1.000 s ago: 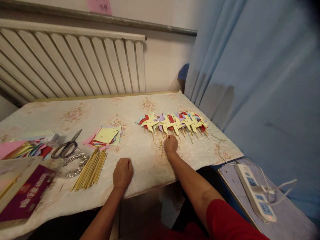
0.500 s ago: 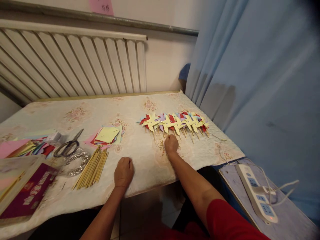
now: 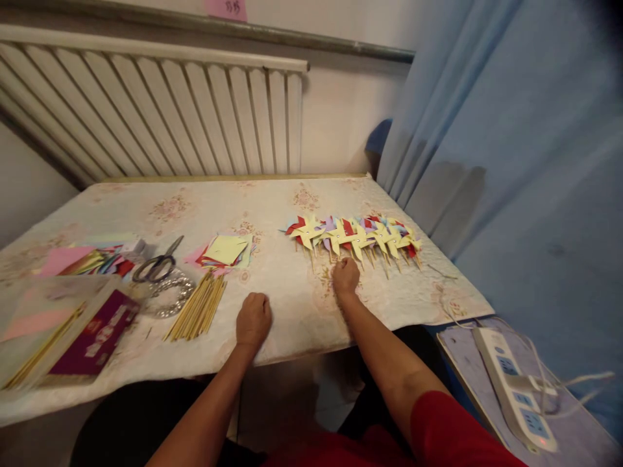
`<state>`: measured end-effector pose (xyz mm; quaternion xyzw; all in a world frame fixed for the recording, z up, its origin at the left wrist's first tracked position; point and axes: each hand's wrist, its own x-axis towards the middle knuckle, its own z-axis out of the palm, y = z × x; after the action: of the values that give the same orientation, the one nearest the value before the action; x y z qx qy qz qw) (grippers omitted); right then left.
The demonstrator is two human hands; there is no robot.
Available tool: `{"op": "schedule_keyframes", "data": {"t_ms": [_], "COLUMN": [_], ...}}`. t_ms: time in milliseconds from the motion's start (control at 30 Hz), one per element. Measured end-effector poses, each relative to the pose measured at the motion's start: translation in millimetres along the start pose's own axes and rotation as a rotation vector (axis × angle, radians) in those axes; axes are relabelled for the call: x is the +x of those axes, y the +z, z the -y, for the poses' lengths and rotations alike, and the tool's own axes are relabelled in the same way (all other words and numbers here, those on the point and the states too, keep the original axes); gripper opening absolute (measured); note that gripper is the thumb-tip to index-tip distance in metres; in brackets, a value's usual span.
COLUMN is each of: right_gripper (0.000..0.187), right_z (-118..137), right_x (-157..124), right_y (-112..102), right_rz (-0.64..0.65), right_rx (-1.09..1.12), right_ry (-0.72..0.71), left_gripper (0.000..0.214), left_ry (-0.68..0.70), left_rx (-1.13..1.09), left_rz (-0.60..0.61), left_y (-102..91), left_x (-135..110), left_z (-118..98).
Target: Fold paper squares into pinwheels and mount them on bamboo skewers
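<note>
My left hand [image 3: 254, 319] rests as a closed fist near the table's front edge, with nothing showing in it. To its left lies a bundle of thin wooden sticks [image 3: 197, 308], and beyond them a stack of coloured paper squares [image 3: 226, 251], yellow on top. My right hand [image 3: 346, 277], also a fist, lies on the cloth just in front of a row of paper pinwheels [image 3: 357, 239] on sticks. Yellow pinwheels are foremost, with red, purple and blue ones behind. No object is visible in this fist.
Farther left are scissors [image 3: 158, 263], a ring of small shiny pieces [image 3: 170, 295], coloured paper [image 3: 73, 259] and a clear bag with a purple label [image 3: 95, 334]. A power strip [image 3: 516, 389] with cables sits at lower right. A blue curtain [image 3: 525, 162] borders the table's right side.
The view has turned slightly, so everything sits a little farther right. Both fists keep their places on the table, and the pinwheels, sticks and paper lie as before.
</note>
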<state>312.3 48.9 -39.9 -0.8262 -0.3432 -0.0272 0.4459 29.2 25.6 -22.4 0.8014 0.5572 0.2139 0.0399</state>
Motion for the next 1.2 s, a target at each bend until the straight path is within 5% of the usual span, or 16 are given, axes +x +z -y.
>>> {"op": "schedule_keyframes", "data": {"t_ms": [500,900,1200], "right_gripper": [0.02,0.027,0.025], "right_z": [3.1,22.5,28.8], "right_x": [-36.2,-77.6,-80.9], "right_y": [-23.4,-30.3,-30.8], "right_rz": [0.014,0.227,0.291], "right_rx": [0.016,-0.152,-0.301], "right_ry": [0.071,-0.178,-0.255], "left_gripper": [0.017,0.019,0.013], "left_ry": [-0.075,-0.047,0.132], "left_rx": [-0.053,-0.198,-0.413], "left_rz": [0.034,0.046,0.147], "left_y": [0.3,-3.2,-10.0], "left_x": [-8.0,-12.9,-16.8], "left_z": [-1.8,1.2,22.7]}}
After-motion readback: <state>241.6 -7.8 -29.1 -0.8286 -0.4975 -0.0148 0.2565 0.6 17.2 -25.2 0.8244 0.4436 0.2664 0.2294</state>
